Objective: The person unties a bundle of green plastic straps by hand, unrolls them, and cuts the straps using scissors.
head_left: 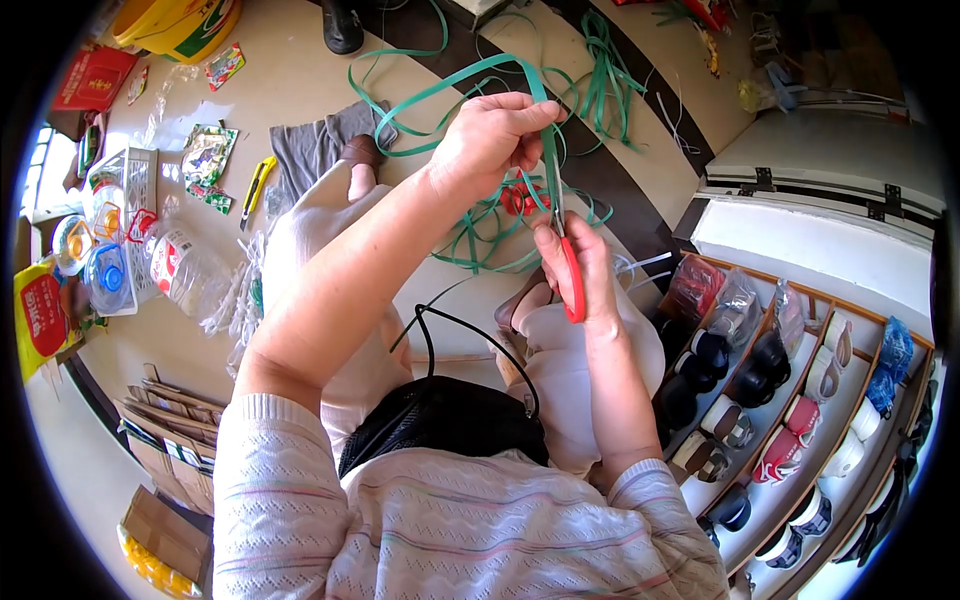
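At the upper middle, my left hand (485, 135) is closed, pinching a green plastic strap (450, 80) between thumb and fingers. Below and to its right, my right hand (585, 265) holds scissors with red handles (573, 280). The blades point up along the strap hanging from my left hand; whether they are apart is hard to tell. More green strap lies in loops on the floor around both hands, with a bundle (605, 75) farther back. A red object (523, 199) sits among the loops behind the blades. A black bag (440, 425) rests at my lap.
On the left are a yellow utility knife (258, 190), a plastic bottle (188, 265), a white basket (145, 185) and folded cardboard (165, 440). A yellow bucket (180, 25) stands at the upper left. To the right is a shoe rack (775, 425). Grey cloth (315, 145) lies near my foot.
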### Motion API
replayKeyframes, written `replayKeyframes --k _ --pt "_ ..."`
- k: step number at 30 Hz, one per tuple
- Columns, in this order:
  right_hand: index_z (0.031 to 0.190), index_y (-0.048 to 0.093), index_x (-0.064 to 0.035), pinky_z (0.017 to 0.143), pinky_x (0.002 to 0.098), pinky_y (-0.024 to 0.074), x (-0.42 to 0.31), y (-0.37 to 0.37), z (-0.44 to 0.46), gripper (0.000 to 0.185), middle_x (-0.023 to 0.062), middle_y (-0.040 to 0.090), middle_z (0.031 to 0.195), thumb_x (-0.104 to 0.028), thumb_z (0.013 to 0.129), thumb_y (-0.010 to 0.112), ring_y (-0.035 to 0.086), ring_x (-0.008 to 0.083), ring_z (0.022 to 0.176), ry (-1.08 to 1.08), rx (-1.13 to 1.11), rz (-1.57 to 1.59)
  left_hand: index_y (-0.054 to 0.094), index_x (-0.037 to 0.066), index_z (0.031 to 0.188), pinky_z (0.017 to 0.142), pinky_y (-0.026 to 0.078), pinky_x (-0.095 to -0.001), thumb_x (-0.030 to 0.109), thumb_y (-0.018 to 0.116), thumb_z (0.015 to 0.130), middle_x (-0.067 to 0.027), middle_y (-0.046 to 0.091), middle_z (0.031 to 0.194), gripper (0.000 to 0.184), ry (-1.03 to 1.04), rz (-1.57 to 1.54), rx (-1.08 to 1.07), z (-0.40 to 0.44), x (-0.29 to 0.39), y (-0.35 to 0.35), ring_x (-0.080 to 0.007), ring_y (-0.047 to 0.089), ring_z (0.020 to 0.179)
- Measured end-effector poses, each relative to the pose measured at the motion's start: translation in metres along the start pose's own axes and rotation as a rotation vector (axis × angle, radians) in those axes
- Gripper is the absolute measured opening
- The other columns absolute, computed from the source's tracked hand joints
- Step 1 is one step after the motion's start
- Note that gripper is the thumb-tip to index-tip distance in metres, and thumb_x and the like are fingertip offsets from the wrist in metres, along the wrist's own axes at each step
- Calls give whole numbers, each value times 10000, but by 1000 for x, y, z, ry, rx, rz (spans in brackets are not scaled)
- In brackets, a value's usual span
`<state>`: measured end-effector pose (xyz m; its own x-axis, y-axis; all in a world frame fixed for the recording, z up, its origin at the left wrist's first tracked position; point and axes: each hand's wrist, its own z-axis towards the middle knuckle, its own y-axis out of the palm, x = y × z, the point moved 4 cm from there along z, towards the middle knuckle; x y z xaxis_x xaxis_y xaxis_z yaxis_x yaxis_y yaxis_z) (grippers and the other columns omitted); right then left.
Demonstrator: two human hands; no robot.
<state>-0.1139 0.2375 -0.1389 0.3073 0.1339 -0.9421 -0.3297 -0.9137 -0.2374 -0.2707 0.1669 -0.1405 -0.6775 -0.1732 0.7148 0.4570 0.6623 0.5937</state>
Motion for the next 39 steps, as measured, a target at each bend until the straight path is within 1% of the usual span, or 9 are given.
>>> replayKeyframes --k 3,9,12,15,18,21,24,27,39 --pt "833 564 -43 469 176 298 -5 -1 -4 260 -67 449 588 -288 833 651 380 23 524 143 -2 85 624 -4 924 471 357 -198 203 609 853 15 503 597 219 9 -12 -22 0 0 0 -64 464 499" --pt "911 560 -44 358 185 262 0 4 -4 274 -59 416 535 -310 861 603 343 19 387 85 5 109 626 0 924 472 358 -204 209 605 856 8 507 584 220 -3 34 -10 -5 -3 5 -67 471 500" --pt "851 564 -35 465 185 295 6 0 4 254 -79 445 577 -274 836 648 372 30 521 37 30 100 627 2 920 467 349 -209 198 605 854 5 503 585 208 -33 22 -16 -8 -8 7 -69 458 494" --pt "858 567 -36 473 190 302 1 -1 2 244 -78 451 589 -264 835 650 377 35 527 58 23 80 624 -6 913 461 337 -215 172 598 853 2 494 590 190 -38 -23 -27 -7 -6 7 -78 445 488" --pt "910 560 -44 348 180 252 0 0 0 265 -63 419 541 -299 856 611 339 18 383 61 0 51 620 -18 875 449 333 -223 141 605 833 -11 489 581 165 -38 -107 -8 -5 -3 7 -89 438 475" --pt "912 562 -48 357 178 260 1 2 -5 261 -63 419 541 -297 854 615 341 17 386 98 10 56 606 -8 777 434 353 -233 108 646 789 -34 505 564 123 7 -181 9 6 5 -2 -105 452 455" --pt "909 562 -53 368 175 271 3 3 -3 257 -61 425 553 -299 855 614 354 16 401 68 4 119 597 -6 831 464 339 -213 127 620 831 -5 499 603 135 22 -113 12 6 1 -2 -92 449 499" --pt "874 566 -55 470 168 280 0 2 0 220 -95 437 613 -259 841 644 360 14 521 95 11 135 583 35 777 462 361 -211 135 641 822 3 517 608 124 -8 -106 22 0 -5 3 -84 473 495" --pt "852 563 -50 439 179 290 -3 1 -2 259 -81 444 581 -295 836 644 370 18 493 116 27 120 557 44 733 442 329 -217 158 653 818 5 504 591 171 15 -86 4 -1 -9 2 -80 451 478"
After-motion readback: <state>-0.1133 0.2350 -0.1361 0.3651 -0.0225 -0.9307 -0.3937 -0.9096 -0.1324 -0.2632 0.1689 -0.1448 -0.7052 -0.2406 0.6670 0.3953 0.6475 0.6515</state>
